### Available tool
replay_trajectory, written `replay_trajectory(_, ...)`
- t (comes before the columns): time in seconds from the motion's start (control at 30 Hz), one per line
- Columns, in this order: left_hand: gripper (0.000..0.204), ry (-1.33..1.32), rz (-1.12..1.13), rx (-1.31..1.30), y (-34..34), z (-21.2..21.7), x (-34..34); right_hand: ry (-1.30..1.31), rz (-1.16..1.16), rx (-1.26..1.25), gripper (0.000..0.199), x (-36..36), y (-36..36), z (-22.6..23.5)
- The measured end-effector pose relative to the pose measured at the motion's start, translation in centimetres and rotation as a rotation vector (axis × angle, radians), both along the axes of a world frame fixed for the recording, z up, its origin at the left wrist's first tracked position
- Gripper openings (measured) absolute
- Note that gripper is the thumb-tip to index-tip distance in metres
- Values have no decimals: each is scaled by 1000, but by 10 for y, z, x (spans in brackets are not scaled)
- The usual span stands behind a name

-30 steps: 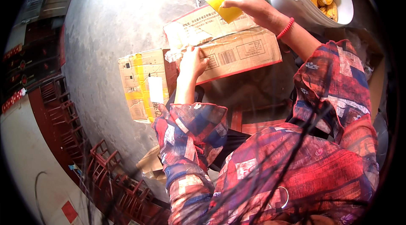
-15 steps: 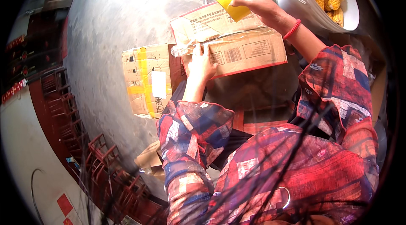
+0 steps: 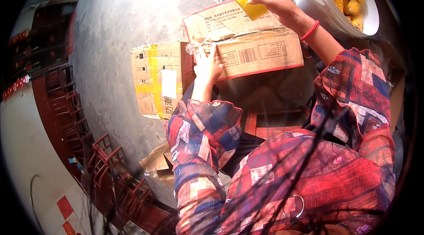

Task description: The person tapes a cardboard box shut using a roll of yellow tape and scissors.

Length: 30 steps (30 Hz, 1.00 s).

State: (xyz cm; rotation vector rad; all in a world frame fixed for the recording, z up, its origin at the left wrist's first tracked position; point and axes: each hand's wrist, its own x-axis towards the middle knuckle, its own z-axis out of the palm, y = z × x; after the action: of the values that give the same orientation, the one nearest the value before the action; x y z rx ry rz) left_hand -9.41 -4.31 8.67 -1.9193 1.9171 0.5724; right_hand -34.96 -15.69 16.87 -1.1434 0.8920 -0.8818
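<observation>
In my raised right hand is a roll of yellow tape, pinched between thumb and fingers above the far side of a cardboard box. This wide brown box has red edging and a seam running along its top. My left hand rests at the left end of that seam, its fingers stretched out and apart on the cardboard. Crumpled clear film or tape sticks out by those fingertips. Whether a strand runs from the roll to the box, I cannot tell.
A smaller carton with yellow tape stands left of the box. At the far right is a white bucket of corn cobs. Red wooden chairs line the left wall. An opened cardboard piece lies near my left elbow.
The view has shifted slightly, moving the scene a little to the right. My left hand has slid a bit toward the box's left edge. My right hand still holds the roll up.
</observation>
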Motion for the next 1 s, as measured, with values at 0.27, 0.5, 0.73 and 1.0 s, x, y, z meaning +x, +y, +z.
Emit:
replay_trajectory(0.27,83,-34,-3,-36,-1,8,-1,33,-25,-33,32,-4,-2,0)
replay_trajectory(0.5,77,269,400,-467,-17,-16,52,34,-10,-9,30,3,1,6)
replay_trajectory(0.73,40,1185,1074,-285,-32,-12,72,70,33,-4,30,0,4,4)
replay_trajectory(1.0,16,961,824,-548,-40,2,64,156,68,-12,35,-2,6,-7)
